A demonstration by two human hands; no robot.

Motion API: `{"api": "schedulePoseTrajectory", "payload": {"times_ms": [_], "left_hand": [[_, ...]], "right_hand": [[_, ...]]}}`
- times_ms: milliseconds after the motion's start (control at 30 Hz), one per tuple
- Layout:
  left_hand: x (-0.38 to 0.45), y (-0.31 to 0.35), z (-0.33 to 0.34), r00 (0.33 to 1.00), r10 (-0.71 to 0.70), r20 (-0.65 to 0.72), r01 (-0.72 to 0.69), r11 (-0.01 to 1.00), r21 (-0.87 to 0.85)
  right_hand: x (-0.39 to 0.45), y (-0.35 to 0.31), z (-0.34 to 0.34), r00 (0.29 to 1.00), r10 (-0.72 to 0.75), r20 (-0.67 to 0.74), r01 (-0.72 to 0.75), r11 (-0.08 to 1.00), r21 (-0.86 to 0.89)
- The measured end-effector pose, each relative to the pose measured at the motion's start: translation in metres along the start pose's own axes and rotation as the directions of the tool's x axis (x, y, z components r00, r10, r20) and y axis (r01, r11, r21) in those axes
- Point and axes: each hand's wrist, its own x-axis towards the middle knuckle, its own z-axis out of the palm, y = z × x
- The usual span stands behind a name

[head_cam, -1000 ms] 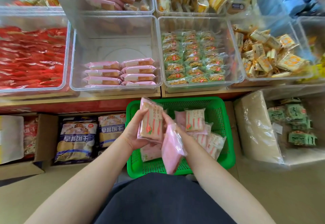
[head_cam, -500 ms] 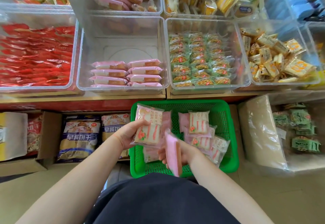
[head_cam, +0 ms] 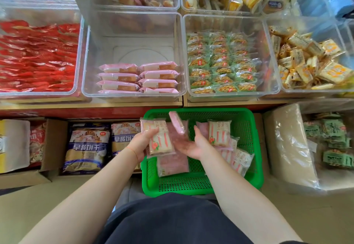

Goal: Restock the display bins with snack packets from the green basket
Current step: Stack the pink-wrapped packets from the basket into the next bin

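A green basket (head_cam: 249, 184) stands on the floor in front of me and holds several pink strawberry-sandwich packets (head_cam: 219, 132). My left hand (head_cam: 140, 143) grips a small stack of these packets (head_cam: 160, 139) over the basket's left edge. Beside it my right hand (head_cam: 193, 145) lies palm up with its fingers spread. A blurred pink packet (head_cam: 176, 122) hovers just above its fingertips; I cannot tell whether they touch. On the shelf above, a clear bin (head_cam: 132, 96) holds two rows of pink packets (head_cam: 138, 77) at its front, and its back half is bare.
Neighbouring clear bins hold red packets (head_cam: 36, 56), green-wrapped cakes (head_cam: 222, 61) and yellow packets (head_cam: 310, 63). More bins stand on the tier behind. Below the shelf, a cardboard box (head_cam: 54, 144) holds biscuit bags, and a large plastic-wrapped bundle (head_cam: 289, 148) sits right of the basket.
My right hand gripped the pink packet edge-on low over the basket; now the hand is opened palm up and the packet is higher, above the fingers. The left hand kept its stack.
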Motion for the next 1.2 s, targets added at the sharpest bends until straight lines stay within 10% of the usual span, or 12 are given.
{"api": "schedulePoseTrajectory", "payload": {"times_ms": [433, 700, 900, 1100, 1200], "left_hand": [[-0.001, -0.001, -0.013, 0.999, -0.002, 0.052, 0.004, 0.999, -0.034], [-0.017, 0.010, -0.016, 0.988, 0.138, -0.073, -0.129, 0.985, 0.117], [-0.035, 0.026, -0.015, 0.969, 0.236, 0.071, -0.246, 0.930, 0.274], [-0.043, 0.034, -0.027, 0.963, 0.203, 0.178, -0.199, 0.979, -0.044], [-0.043, 0.034, -0.027, 0.944, 0.165, 0.284, -0.188, 0.981, 0.057]], "right_hand": [[-0.011, 0.004, -0.003, 0.984, -0.176, -0.029, 0.174, 0.982, -0.079], [-0.064, -0.001, -0.038, 0.925, -0.205, 0.319, 0.253, 0.960, -0.119], [-0.073, 0.006, -0.017, 0.864, -0.235, 0.445, 0.377, 0.889, -0.261], [-0.067, 0.007, -0.003, 0.868, -0.185, 0.460, 0.364, 0.869, -0.336], [-0.066, 0.017, 0.007, 0.873, -0.123, 0.472, 0.339, 0.849, -0.406]]}}
